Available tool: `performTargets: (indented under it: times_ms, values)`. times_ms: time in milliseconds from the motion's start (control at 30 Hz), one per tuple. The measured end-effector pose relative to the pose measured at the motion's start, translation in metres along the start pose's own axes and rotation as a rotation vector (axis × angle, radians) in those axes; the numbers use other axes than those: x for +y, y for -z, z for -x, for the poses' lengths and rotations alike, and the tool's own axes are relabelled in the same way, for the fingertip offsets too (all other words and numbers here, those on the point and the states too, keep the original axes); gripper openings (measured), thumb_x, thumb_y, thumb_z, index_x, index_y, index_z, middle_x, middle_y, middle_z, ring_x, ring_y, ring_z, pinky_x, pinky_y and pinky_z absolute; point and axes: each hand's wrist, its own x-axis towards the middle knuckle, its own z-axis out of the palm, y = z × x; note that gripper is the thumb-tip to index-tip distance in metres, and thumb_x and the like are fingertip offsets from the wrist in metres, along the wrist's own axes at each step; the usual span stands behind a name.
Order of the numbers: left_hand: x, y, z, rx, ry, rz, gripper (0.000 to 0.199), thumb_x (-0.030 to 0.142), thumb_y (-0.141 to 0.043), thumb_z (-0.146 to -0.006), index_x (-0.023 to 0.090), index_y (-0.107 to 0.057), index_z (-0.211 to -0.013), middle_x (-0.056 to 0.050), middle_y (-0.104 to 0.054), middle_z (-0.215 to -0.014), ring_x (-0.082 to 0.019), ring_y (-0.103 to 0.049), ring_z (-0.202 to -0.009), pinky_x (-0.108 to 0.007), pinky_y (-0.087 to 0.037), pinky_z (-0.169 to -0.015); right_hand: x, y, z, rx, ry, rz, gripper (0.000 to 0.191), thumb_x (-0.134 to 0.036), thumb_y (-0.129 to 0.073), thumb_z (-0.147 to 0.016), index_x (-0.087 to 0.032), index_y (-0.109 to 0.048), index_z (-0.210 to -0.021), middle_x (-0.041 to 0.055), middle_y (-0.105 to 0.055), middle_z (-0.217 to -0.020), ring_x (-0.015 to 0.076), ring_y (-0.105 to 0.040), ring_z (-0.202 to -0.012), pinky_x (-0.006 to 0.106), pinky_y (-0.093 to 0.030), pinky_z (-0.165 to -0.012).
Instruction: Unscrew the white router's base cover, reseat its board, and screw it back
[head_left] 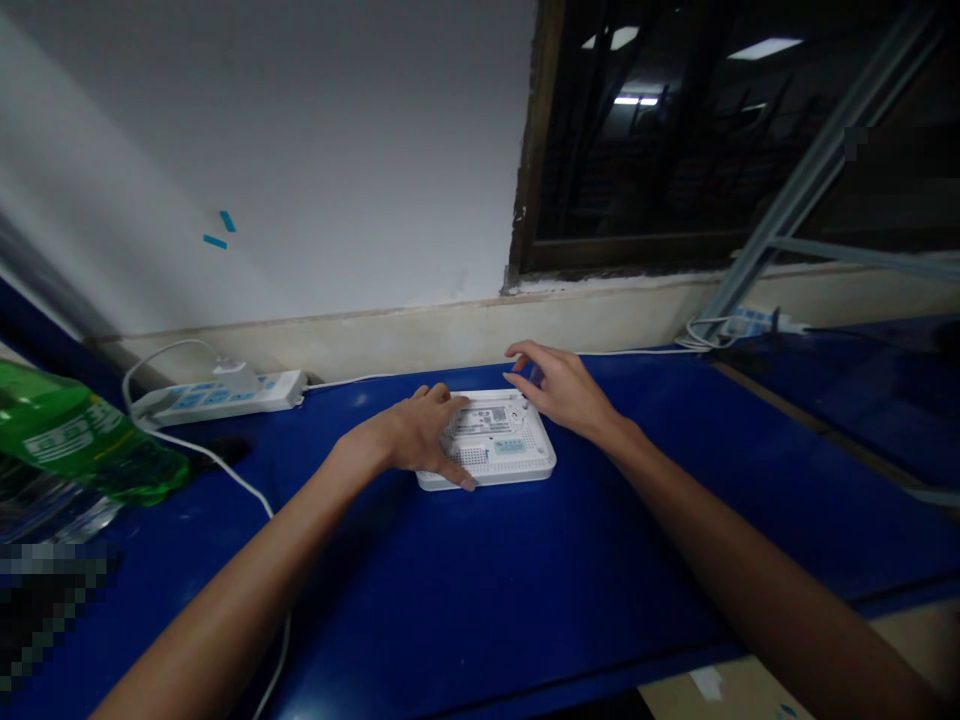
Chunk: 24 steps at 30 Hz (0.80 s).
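A flat white plastic device, most like a router (pixel 517 460), lies with its labelled, vented underside up on the blue tabletop (pixel 450 600). My left hand (pixel 420 432) spans its left end, the thumb on the near edge and the fingers toward the far side. The palm hides that end of the router. Over the far right corner hovers my right hand (pixel 559 385), its fingers curved and the thumb and index fingertips apart. I make out nothing held between those tips. Printed labels and a square code show on the router's underside.
A white power strip (pixel 277 393) with a plugged-in adapter (pixel 236 375) stands along the wall at left. Its white cable (pixel 225 465) runs over the table. A green bottle (pixel 82 435) lies at far left. Another power strip (pixel 750 322) sits near a metal frame (pixel 780 215) at right.
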Motion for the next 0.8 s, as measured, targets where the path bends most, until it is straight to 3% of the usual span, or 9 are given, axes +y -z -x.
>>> performTargets:
  times_ms: [133,200,367,467,533,667,800]
  values:
    - [-0.0026,-0.0017,-0.0016,-0.002,-0.001,-0.015,0.124,0.088,-0.066,-0.051,0.021,-0.033,-0.150,-0.015,-0.044,-0.140,-0.039,-0.042,-0.126,-0.047,-0.037,-0.104,-0.0007,0.0013,0.0012,0.011,0.027,0.015,0.044,-0.008,-0.054,-0.079,-0.022,-0.056,-0.120,0.0060,-0.066,-0.114,0.0155,-0.062,-0.076,0.028,-0.048,-0.072]
    - [-0.0030,-0.0016,-0.0013,0.000,-0.002,-0.020,0.123,0.088,-0.066,-0.051,0.020,-0.034,-0.149,-0.016,-0.045,-0.139,-0.038,-0.043,-0.124,-0.046,-0.038,-0.104,-0.0018,0.0016,0.0016,0.016,0.018,0.040,0.048,-0.008,-0.056,-0.076,-0.022,-0.055,-0.122,0.0058,-0.066,-0.113,0.0163,-0.063,-0.077,0.029,-0.048,-0.074]
    - [-0.0008,-0.0005,0.0006,0.009,-0.001,-0.010,0.120,0.086,-0.066,-0.052,0.021,-0.036,-0.148,-0.015,-0.046,-0.139,-0.039,-0.044,-0.124,-0.047,-0.038,-0.103,0.0001,-0.0004,-0.0004,0.021,0.016,-0.002,0.016,-0.025,-0.055,-0.091,-0.022,-0.061,-0.106,0.0044,-0.069,-0.094,0.0192,-0.064,-0.084,0.031,-0.049,-0.076]
    - [0.0013,0.0012,0.0018,0.001,0.001,-0.003,0.120,0.086,-0.066,-0.052,0.020,-0.036,-0.148,-0.015,-0.047,-0.138,-0.039,-0.043,-0.124,-0.046,-0.039,-0.102,0.0018,-0.0005,-0.0011,-0.001,0.020,-0.026,0.016,-0.023,-0.052,-0.093,-0.021,-0.064,-0.103,0.0050,-0.070,-0.095,0.0177,-0.064,-0.077,0.030,-0.049,-0.071]
    - [0.0023,0.0024,0.0027,-0.004,0.002,0.002,0.118,0.085,-0.067,-0.052,0.021,-0.036,-0.147,-0.015,-0.046,-0.138,-0.038,-0.043,-0.124,-0.046,-0.040,-0.102,0.0015,0.0004,-0.0007,-0.003,0.022,-0.030,0.026,-0.020,-0.051,-0.092,-0.022,-0.063,-0.115,0.0060,-0.070,-0.101,0.0170,-0.063,-0.073,0.030,-0.050,-0.070]
    - [0.0036,0.0043,0.0044,0.005,0.001,0.007,0.114,0.081,-0.069,-0.053,0.022,-0.038,-0.146,-0.014,-0.048,-0.137,-0.039,-0.043,-0.124,-0.045,-0.040,-0.102,-0.0006,0.0020,0.0006,-0.017,0.009,-0.012,0.064,-0.010,-0.055,-0.079,-0.025,-0.045,-0.141,0.0062,-0.067,-0.112,0.0146,-0.061,-0.067,0.029,-0.050,-0.067]
    - [0.0040,0.0047,0.0050,0.012,0.007,0.013,0.109,0.074,-0.070,-0.056,0.023,-0.038,-0.147,-0.014,-0.048,-0.136,-0.039,-0.043,-0.124,-0.047,-0.041,-0.102,-0.0003,0.0010,0.0002,0.001,-0.009,0.042,0.045,-0.021,-0.057,-0.086,-0.023,-0.055,-0.130,0.0049,-0.069,-0.098,0.0150,-0.059,-0.062,0.031,-0.050,-0.067]
